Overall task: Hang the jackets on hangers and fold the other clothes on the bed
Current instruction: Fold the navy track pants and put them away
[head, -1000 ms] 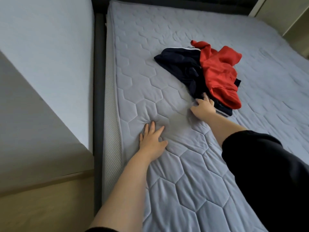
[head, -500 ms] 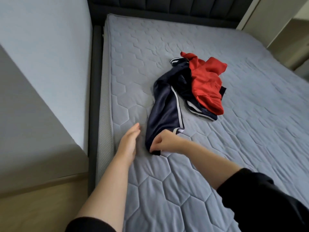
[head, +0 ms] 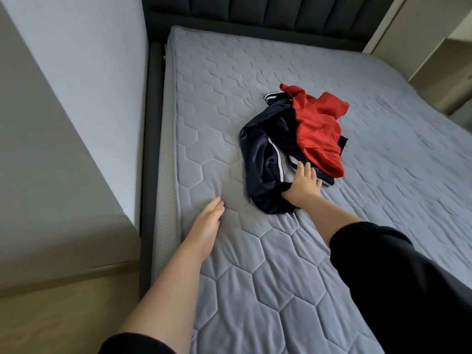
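Note:
A dark navy garment with white stripes (head: 265, 154) lies crumpled on the grey quilted mattress (head: 255, 264), and a red garment (head: 315, 129) is heaped on its right side. My right hand (head: 304, 186) lies with straight fingers on the navy garment's near right part, just below the red one. My left hand (head: 208, 221) rests flat and open on the bare mattress, left of the navy garment and apart from it. No hanger is in view.
A dark padded headboard (head: 281, 16) runs along the far end of the bed. A dark bed frame rail (head: 150, 149) and a white wall (head: 76, 98) border the mattress on the left. Pale wooden floor (head: 63, 315) shows at bottom left, cream furniture (head: 434, 47) at top right.
My right hand dragged one end of the navy garment toward me, let go of it, and now lies flat farther out on the cloth. My left hand lifted off its press and shifted slightly.

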A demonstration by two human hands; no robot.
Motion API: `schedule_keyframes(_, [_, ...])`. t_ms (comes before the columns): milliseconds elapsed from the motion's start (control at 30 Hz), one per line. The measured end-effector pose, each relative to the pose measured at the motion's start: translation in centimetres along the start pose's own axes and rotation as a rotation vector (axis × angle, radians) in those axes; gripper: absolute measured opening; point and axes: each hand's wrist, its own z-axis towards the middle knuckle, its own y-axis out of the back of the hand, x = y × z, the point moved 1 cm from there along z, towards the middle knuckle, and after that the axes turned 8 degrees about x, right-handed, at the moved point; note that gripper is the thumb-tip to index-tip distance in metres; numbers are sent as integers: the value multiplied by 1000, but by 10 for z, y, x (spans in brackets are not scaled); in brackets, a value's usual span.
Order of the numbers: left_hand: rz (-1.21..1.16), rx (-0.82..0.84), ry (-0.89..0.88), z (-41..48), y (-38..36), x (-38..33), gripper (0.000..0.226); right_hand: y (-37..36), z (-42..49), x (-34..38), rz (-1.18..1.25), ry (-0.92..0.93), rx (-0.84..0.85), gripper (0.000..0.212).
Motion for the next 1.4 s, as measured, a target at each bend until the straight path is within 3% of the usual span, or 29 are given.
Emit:
schedule_keyframes(133, [143,31,-26,9,2,8,48,2,24,-1,49,22,37,105])
schedule_keyframes(300, [256,62,-43,17,-4,12,57,-6,40,-5,337,-66,45,101])
schedule_keyframes(467, [219,44,-53,18,-4,12,55,-18,18,2,153,8,31,63])
schedule_keyframes(567, [123,17,-38,14,-2,7,53,-25,-12,8,12,77,79,55])
schedule_keyframes(667, [-78,29,-36,10,-2,3,49,-19,-46,8,47,189,136,40])
schedule_keyframes(767, [-152,49,-6,-3,-12,-8,46,-3,-87,12,50,317,191,11])
schedule_keyframes(833, [-162,61,67,-18,-16,-12,44,7,-116,22,70,446,231,7])
schedule_keyframes(933, [-122,90,148,-39,-10,-9,50,20,-161,35,215,606,442,15])
schedule_keyframes(1000, [77,70,159,-55,-5,-17,45,24,-185,39,322,658,649,14])
schedule_keyframes(1033, [150,18,164,-60,-2,-18,49,23,-192,39,409,668,670,15])
schedule_keyframes(1067, [174,3,162,-65,-2,-19,51,20,-194,38,499,666,581,22])
schedule_keyframes(1100, [189,11,135,-70,-4,-20,50,16,-189,35,520,639,384,30])
schedule_keyframes(1133, [224,12,98,-75,-8,-21,45,12,-182,31,434,583,180,42])
schedule_keyframes(1167, [272,7,63,-79,-12,-19,38,8,-175,25,273,507,85,59])
schedule_keyframes(1267, [404,17,30,-89,-21,-8,52,-12,-163,7,-183,399,239,99])
schedule_keyframes(1333, [506,18,33,-94,-20,5,74,-25,-160,2,-348,423,243,102])
schedule_keyframes(1400, [627,7,54,-99,-21,16,93,-29,-161,5,-469,454,120,83])
